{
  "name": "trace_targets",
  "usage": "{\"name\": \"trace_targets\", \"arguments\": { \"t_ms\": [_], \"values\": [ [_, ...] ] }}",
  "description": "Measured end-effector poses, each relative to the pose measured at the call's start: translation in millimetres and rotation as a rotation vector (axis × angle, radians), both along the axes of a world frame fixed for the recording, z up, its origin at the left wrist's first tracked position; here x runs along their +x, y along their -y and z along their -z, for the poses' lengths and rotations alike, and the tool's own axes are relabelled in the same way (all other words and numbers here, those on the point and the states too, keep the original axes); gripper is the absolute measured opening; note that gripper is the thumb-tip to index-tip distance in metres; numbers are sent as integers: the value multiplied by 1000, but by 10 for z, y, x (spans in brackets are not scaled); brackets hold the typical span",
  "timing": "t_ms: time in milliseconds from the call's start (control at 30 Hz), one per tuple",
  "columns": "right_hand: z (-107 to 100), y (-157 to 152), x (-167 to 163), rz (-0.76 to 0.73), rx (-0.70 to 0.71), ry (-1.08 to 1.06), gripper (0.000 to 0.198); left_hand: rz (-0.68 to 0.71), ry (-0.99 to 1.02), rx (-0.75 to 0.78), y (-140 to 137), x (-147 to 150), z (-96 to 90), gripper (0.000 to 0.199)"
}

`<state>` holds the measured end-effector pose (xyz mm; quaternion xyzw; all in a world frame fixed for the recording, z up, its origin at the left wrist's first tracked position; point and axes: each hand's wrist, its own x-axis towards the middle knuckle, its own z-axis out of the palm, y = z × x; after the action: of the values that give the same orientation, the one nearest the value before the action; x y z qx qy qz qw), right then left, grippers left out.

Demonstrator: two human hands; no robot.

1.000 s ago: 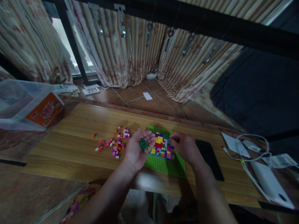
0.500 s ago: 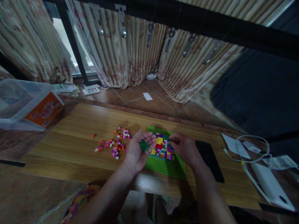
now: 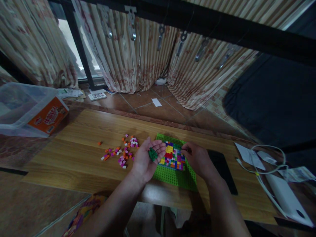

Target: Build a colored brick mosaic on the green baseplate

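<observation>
My left hand (image 3: 143, 162) is turned palm up, its fingers a little curled, and cradles a small heap of green toy bricks (image 3: 152, 154). It hangs over the left side of a bright green baseplate (image 3: 170, 177). On that plate lies a mosaic of bricks (image 3: 170, 154) in yellow, red, white, blue, purple and other colours. My right hand (image 3: 197, 158) is at the upper right of the mosaic with thumb and forefinger pinched together. Whatever sits between those fingertips is too small and dark to make out.
Loose orange, pink, purple and white bricks (image 3: 123, 153) are scattered left of the plate on the wooden table (image 3: 66, 158). A dark phone-like slab (image 3: 222, 171) lies on the right, beyond it a white cable (image 3: 265, 146). A clear plastic bin (image 3: 22, 128) stands far left.
My right hand has shifted slightly right and towards me, its fingertips still pinched. The left hand stays in place with the green bricks.
</observation>
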<state>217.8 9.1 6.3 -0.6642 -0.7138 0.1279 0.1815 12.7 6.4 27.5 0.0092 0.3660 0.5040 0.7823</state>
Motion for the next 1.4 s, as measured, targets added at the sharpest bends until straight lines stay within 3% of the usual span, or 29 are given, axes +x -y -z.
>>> {"name": "trace_targets", "arguments": {
  "t_ms": [400, 667, 1067, 1400],
  "values": [
    [-24, 28, -1, 60, 0, -78, 13, 4, -6, 2, 6, 1, -14, 34],
    [-57, 58, -18, 135, -6, -265, 13, 13, 2, 19, -1, -3, 15, 33],
    [-3, 16, -116, 97, 84, -43, 12, 5, -5, 33, 4, -13, 7, 33],
    [66, 5, -77, 154, 29, -308, 18, 11, 10, 31, 6, -19, 13, 31]
  ]
}}
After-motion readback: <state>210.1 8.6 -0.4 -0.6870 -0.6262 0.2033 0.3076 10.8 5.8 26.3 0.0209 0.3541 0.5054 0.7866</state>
